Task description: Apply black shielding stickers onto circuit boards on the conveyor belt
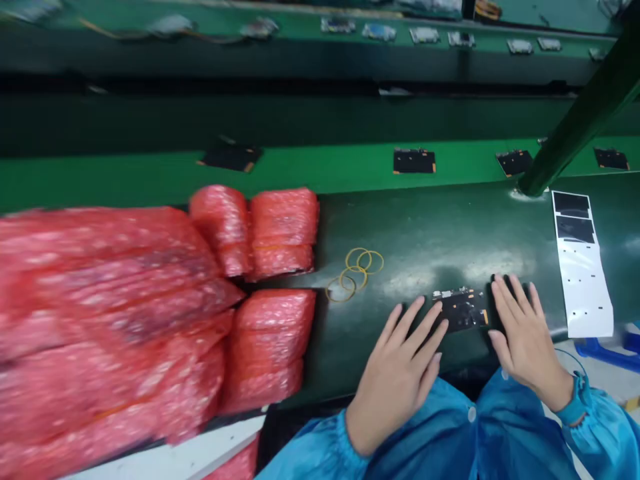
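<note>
Lying between the spread left hand and spread right hand, the board is partly hidden by left fingertips, long axis laid hand to hand, connectors turned away.

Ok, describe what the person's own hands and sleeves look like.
The left hand and right hand are ungloved. The left sleeve and right sleeve are shiny, wrinkled blue fabric, loose along the arm and gathered at the wrists. They match the blue garment in front, which has pale round buttons.
</note>
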{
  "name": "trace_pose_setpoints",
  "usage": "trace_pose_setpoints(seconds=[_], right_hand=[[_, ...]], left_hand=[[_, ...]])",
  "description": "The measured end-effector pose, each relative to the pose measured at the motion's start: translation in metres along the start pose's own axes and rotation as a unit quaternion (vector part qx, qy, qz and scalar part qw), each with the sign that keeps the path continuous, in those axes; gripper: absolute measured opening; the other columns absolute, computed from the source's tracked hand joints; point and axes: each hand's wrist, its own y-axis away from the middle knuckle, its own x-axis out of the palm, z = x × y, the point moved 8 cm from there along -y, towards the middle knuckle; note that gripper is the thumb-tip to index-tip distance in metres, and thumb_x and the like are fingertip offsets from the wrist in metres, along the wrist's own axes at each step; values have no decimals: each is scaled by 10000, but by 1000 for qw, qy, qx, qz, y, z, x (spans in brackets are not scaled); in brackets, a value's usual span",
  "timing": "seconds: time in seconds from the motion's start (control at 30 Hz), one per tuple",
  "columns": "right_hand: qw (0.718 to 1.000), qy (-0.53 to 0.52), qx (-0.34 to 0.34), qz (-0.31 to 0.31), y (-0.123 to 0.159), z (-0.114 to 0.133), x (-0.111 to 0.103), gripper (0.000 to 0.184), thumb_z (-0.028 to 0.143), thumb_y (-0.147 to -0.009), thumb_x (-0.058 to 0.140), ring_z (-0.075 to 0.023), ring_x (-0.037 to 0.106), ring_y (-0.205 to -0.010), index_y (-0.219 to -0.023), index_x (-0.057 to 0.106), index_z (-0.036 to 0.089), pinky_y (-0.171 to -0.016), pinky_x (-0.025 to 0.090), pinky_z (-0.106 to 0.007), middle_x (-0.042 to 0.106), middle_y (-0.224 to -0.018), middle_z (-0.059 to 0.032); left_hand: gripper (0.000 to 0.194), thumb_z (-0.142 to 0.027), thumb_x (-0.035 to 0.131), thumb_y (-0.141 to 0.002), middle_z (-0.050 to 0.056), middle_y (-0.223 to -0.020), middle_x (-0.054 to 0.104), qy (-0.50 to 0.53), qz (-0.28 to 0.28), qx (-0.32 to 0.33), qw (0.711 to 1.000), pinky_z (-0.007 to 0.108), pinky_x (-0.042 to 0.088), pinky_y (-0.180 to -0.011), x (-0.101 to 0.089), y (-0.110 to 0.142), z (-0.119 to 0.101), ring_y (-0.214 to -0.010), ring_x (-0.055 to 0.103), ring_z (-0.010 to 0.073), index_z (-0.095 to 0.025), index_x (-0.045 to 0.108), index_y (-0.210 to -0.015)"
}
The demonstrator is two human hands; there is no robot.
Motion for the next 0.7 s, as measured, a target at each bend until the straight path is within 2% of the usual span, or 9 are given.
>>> trace_pose_setpoints(seconds=[0.13, 0.2, 0.3, 0.4, 0.5, 0.57, 0.6, 0.63, 0.7], right_hand=[[988, -106, 35, -111, -6, -11, 0, 684, 269, -1070, 393, -336, 400, -1576, -1724, 191, 275, -1239, 395, -633, 467, -1676, -106], [979, -143, 50, -139, -5, -17, 4, 650, 264, -1073, 410, -340, 436, -1555, -1705, 261, 305, -1224, 422, -632, 481, -1666, -98], [970, -179, 48, -158, -2, -23, 13, 600, 274, -1072, 432, -352, 484, -1521, -1667, 362, 316, -1202, 454, -634, 526, -1630, -93], [966, -194, 32, -168, -3, -24, 19, 565, 282, -1070, 443, -356, 527, -1487, -1633, 426, 311, -1187, 473, -638, 573, -1587, -95], [964, -193, 29, -183, -4, -20, 19, 548, 265, -1061, 457, -359, 547, -1469, -1608, 465, 300, -1165, 501, -634, 596, -1562, -104], [959, -197, 24, -201, -1, -16, 12, 532, 234, -1048, 469, -354, 566, -1453, -1575, 508, 297, -1152, 520, -626, 617, -1539, -103], [956, -201, 19, -212, 1, -14, 6, 522, 216, -1039, 476, -351, 577, -1442, -1552, 535, 295, -1149, 526, -620, 633, -1520, -101], [953, -205, 15, -222, 4, -13, -1, 511, 198, -1028, 485, -346, 589, -1430, -1525, 565, 293, -1147, 531, -611, 651, -1498, -99], [945, -209, 16, -250, 12, -15, -20, 475, 161, -1002, 511, -335, 631, -1382, -1442, 638, 286, -1126, 553, -582, 702, -1422, -95]], left_hand=[[654, -281, 710, -952, 166, -1575, 572, 23, 15, 18, 999, 491, 486, -1201, 12, -30, -9, -1451, 526, 322, -141, 506, -1558], [788, -317, 765, -916, 153, -1499, 638, 32, 40, 24, 998, 449, 527, -1155, 16, -46, 3, -1345, 598, 293, -146, 424, -1606], [828, -307, 748, -909, 145, -1456, 660, -22, 5, -10, 1000, 455, 552, -1110, -13, -72, 57, -1272, 627, 288, -177, 374, -1636], [637, -299, 642, -965, 126, -1397, 695, -117, -99, -60, 986, 437, 568, -1085, -73, -102, 131, -1237, 654, 290, -136, 486, -1561], [489, -315, 516, -1049, 132, -1436, 675, -132, -136, -76, 979, 467, 530, -1144, -104, -136, 192, -1312, 635, 305, -88, 551, -1480], [488, -362, 526, -1053, 176, -1516, 614, -125, -156, -71, 977, 517, 498, -1184, -102, -156, 209, -1382, 593, 341, -42, 576, -1418], [490, -369, 532, -1053, 192, -1547, 583, -118, -164, -64, 977, 533, 483, -1199, -94, -165, 209, -1416, 567, 354, -32, 579, -1407], [485, -358, 529, -1056, 198, -1568, 562, -109, -168, -54, 978, 539, 472, -1212, -82, -174, 201, -1446, 542, 357, -33, 576, -1413], [454, -310, 521, -1056, 171, -1570, 568, -80, -164, -17, 983, 522, 467, -1227, -48, -191, 168, -1478, 518, 330, -80, 583, -1441]])
